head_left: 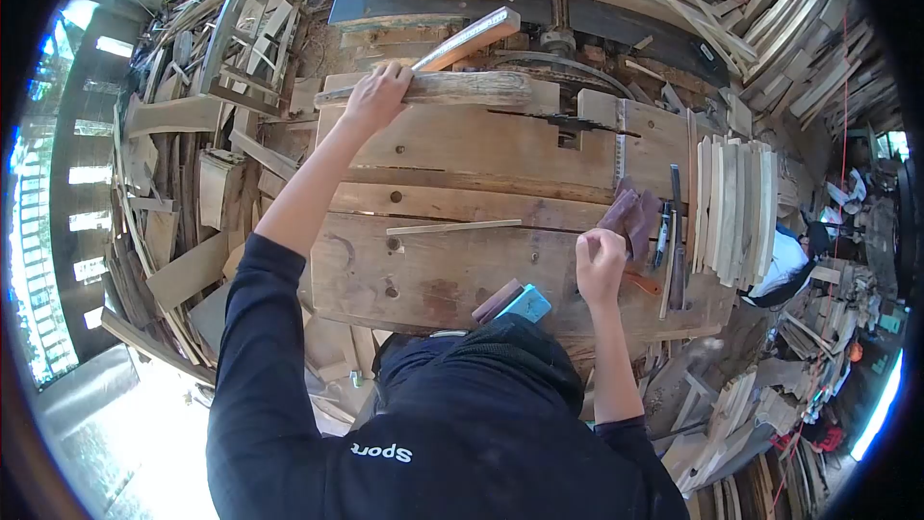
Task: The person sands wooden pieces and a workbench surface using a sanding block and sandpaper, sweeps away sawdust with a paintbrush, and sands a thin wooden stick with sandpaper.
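Observation:
My left hand (380, 96) lies at the left part of a weathered wooden bar (472, 89), its fingers curled over the wood. Just beyond that hand, a short wooden block (472, 40) with a pale upper face rests at a slant. My right hand (602, 265) is above the right side of the wooden work table (462, 265), with fingers curled closed. Whatever it may hold is hidden. Close behind it is a crumpled brown cloth or glove (630, 217); I cannot tell whether they touch. A thin wooden strip (452, 227) lies between my hands.
A jagged dark slot (568, 122) crosses the table near a curved metal wheel (568, 63). Pens and narrow tools (664, 236) lie on the right, beside stacked wooden slats (736, 207). A blue block (526, 303) sits at the front edge. Scrap wood (221, 188) surrounds the table.

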`<state>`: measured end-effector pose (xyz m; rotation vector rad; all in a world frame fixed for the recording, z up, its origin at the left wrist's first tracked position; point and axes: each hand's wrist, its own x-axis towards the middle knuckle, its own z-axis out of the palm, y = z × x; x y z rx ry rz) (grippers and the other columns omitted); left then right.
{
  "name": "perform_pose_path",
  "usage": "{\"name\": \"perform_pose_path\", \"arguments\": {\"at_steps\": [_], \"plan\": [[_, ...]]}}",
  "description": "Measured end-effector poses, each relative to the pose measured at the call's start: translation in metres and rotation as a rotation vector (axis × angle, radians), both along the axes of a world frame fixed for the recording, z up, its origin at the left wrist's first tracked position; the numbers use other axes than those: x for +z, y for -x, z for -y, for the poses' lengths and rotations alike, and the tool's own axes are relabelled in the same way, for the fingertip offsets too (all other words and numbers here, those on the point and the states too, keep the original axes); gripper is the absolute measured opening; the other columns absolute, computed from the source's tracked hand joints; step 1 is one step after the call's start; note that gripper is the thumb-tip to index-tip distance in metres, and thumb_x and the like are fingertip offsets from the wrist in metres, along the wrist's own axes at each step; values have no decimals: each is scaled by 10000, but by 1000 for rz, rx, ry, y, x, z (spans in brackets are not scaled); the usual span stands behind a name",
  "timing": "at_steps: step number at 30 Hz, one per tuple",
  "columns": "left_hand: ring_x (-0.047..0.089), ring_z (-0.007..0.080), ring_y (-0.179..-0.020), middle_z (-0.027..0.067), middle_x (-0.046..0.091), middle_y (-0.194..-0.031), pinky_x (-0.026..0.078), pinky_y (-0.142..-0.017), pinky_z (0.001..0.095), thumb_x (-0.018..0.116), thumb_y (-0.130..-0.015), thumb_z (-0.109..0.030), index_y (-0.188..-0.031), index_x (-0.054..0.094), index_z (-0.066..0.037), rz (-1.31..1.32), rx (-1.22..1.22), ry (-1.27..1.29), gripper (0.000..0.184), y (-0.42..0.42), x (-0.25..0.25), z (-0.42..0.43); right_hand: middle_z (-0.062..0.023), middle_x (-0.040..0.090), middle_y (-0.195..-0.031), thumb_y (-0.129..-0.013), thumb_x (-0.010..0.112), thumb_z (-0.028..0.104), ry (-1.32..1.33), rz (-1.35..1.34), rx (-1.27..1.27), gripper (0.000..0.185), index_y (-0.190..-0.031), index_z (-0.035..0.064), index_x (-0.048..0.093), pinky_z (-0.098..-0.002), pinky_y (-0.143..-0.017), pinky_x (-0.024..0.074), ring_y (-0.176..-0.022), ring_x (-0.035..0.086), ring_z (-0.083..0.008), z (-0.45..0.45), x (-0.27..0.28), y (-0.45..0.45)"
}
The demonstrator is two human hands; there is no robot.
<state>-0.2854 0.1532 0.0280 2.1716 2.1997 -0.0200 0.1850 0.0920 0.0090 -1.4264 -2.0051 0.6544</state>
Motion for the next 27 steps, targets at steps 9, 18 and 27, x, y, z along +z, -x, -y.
{"name": "perform_pose_path", "arguments": {"at_steps": [9, 18, 27], "plan": [[596, 358, -1240, 159, 600, -1325, 496, -1040, 465, 809, -829, -171, -1354, 535, -83, 83, -59, 87, 599, -15, -10, -29, -139, 672, -988, -854, 698, 83, -111, 83, -1, 94, -858, 48, 610, -470, -959, 436, -1024, 577, -358, 21, -15, 2], [488, 356, -1375, 146, 578, -1410, 423, -1121, 501, 764, -868, -154, -1416, 551, -102, 234, -101, -295, 590, -66, -13, -8, -142, 660, -1026, -847, 705, 100, -174, 71, -31, 102, -871, 52, 617, -468, -968, 430, -1055, 571, -360, 17, -4, 7], [415, 438, -1417, 234, 520, -1444, 352, -1168, 536, 705, -942, -209, -1355, 608, -35, 528, 354, -307, 458, -115, -21, 233, -168, 674, -1029, -934, 684, 214, -70, -19, -479, 246, -1059, 5, 656, -428, -925, 507, -1039, 636, -324, -38, -22, -74]]}}
